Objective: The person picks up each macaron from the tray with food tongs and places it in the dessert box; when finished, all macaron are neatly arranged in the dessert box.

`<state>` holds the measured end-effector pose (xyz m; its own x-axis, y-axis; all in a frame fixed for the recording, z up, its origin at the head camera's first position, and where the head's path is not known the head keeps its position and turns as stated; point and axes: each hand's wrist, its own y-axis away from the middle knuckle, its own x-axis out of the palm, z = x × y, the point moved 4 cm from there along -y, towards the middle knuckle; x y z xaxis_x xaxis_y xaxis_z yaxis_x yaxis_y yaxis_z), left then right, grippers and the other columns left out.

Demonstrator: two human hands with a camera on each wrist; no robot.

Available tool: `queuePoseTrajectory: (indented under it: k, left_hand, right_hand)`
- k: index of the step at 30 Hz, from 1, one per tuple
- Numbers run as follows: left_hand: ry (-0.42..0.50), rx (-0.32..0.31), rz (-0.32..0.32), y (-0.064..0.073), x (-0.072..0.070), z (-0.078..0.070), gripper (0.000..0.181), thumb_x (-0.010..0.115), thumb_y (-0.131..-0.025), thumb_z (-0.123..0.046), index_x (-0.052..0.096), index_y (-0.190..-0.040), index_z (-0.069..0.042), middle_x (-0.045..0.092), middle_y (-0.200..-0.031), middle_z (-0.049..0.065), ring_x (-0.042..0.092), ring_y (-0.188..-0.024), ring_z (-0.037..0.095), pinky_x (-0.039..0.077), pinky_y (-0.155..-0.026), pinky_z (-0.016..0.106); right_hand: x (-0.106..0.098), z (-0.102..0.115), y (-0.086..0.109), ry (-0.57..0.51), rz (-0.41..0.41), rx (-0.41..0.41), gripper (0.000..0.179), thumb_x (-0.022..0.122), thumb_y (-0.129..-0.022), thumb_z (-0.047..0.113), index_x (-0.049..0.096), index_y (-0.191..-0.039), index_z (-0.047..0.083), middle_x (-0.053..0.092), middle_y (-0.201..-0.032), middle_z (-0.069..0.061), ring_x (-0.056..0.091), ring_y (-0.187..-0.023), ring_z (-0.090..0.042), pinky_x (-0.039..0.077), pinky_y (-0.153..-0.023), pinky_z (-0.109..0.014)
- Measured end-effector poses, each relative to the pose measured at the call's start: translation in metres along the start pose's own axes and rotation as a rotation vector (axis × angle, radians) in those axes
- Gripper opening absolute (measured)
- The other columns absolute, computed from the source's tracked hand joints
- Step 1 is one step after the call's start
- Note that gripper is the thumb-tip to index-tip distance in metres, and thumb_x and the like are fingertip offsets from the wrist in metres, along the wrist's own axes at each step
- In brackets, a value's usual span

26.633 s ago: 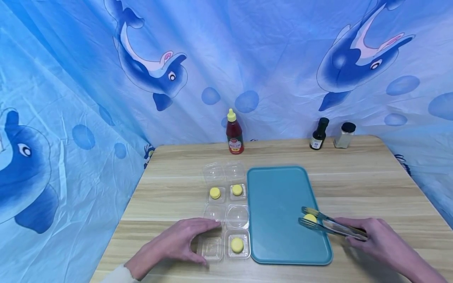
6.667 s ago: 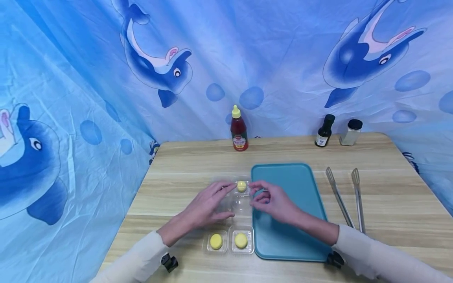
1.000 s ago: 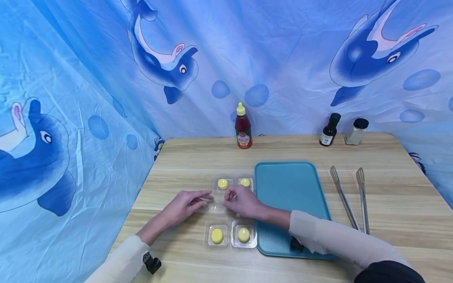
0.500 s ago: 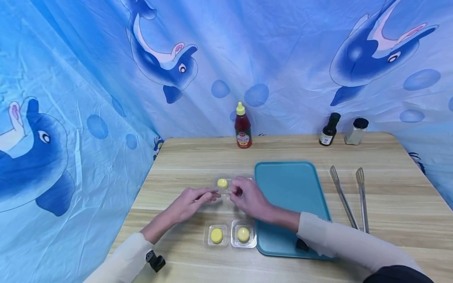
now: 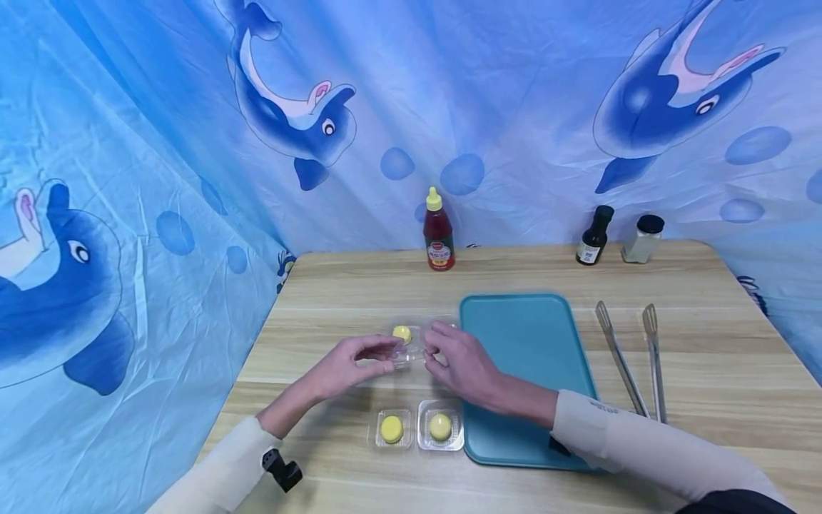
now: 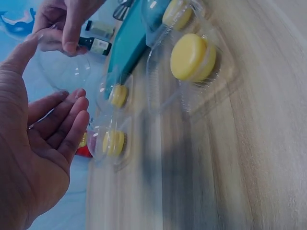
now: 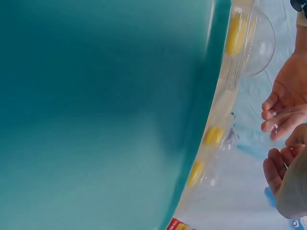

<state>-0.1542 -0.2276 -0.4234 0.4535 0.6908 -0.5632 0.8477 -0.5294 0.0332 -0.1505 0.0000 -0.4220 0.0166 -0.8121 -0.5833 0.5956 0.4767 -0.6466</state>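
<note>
My left hand (image 5: 349, 368) and right hand (image 5: 467, 364) meet over the two back boxes. Between them is a clear round plastic lid (image 6: 64, 74); the left thumb and fingertips hold its edges, and the right fingers pinch its other side. A yellow macaron (image 5: 402, 334) shows in the back left box; the back right macaron (image 6: 118, 96) is hidden behind my right hand in the head view. Nearer me sit two clear boxes, the left with a macaron (image 5: 392, 429), the right with another macaron (image 5: 439, 427). A domed lid (image 7: 261, 43) covers one front box.
A teal tray (image 5: 523, 343) lies right of the boxes, under my right forearm. Metal tongs (image 5: 653, 357) lie spread farther right. At the back stand a red sauce bottle (image 5: 439, 239), a dark bottle (image 5: 594, 239) and a black-capped jar (image 5: 642, 243), before a blue dolphin curtain (image 5: 514, 107).
Over the last second my right hand shifts slightly right and my left hand follows. Much earlier, the tongs gripped a macaron over the tray; now they lie at the right.
</note>
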Motion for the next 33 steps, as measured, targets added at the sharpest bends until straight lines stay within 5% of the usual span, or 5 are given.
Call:
queuePoseTrajectory:
  k: [5, 11, 17, 22, 33]
  left_hand:
    - [0.041, -0.011, 0.016, 0.0, -0.002, -0.001, 0.056, 0.078, -0.099, -0.026, 0.061, -0.148, -0.008, 0.066, -0.142, 0.011, 0.065, -0.126, 0.026, 0.052, -0.112, 0.051]
    - [-0.023, 0.016, -0.018, 0.002, -0.007, -0.001, 0.061, 0.083, -0.095, -0.028, 0.061, -0.15, -0.013, 0.065, -0.146, 0.006, 0.062, -0.131, 0.024, 0.048, -0.115, 0.053]
    - [-0.09, 0.101, -0.051, 0.003, -0.007, -0.003, 0.068, 0.09, -0.088, -0.026, 0.062, -0.149, -0.019, 0.067, -0.144, -0.004, 0.061, -0.132, 0.018, 0.045, -0.118, 0.053]
    - [-0.121, 0.189, -0.066, 0.005, -0.007, -0.006, 0.074, 0.094, -0.083, -0.027, 0.061, -0.15, -0.02, 0.065, -0.146, -0.004, 0.062, -0.132, 0.019, 0.045, -0.117, 0.056]
    - [-0.356, 0.404, -0.058, 0.015, 0.001, -0.006, 0.083, 0.098, -0.077, -0.029, 0.061, -0.15, -0.015, 0.065, -0.147, 0.002, 0.063, -0.132, 0.025, 0.054, -0.109, 0.05]
  right_hand:
    - [-0.005, -0.004, -0.001, -0.119, 0.126, 0.098, 0.032, 0.084, -0.082, -0.006, 0.062, -0.101, 0.007, 0.067, -0.1, -0.004, 0.069, -0.098, -0.02, 0.064, -0.085, -0.031]
    - [-0.008, -0.012, -0.001, -0.279, 0.368, 0.244, 0.068, 0.09, -0.089, 0.029, 0.059, -0.144, 0.004, 0.065, -0.138, -0.013, 0.066, -0.122, -0.035, 0.06, -0.101, -0.05]
    - [-0.008, -0.019, 0.002, -0.384, 0.424, 0.341, 0.075, 0.083, -0.094, 0.037, 0.053, -0.155, 0.003, 0.061, -0.148, -0.016, 0.063, -0.13, -0.034, 0.056, -0.107, -0.047]
    - [-0.008, -0.021, 0.003, -0.365, 0.395, 0.314, 0.076, 0.089, -0.089, 0.032, 0.056, -0.152, 0.004, 0.065, -0.145, -0.014, 0.064, -0.128, -0.03, 0.056, -0.107, -0.046]
    - [-0.005, -0.005, 0.01, -0.058, 0.354, 0.065, 0.074, 0.093, -0.082, 0.042, 0.067, -0.141, 0.006, 0.074, -0.131, -0.008, 0.07, -0.122, -0.023, 0.058, -0.103, -0.034]
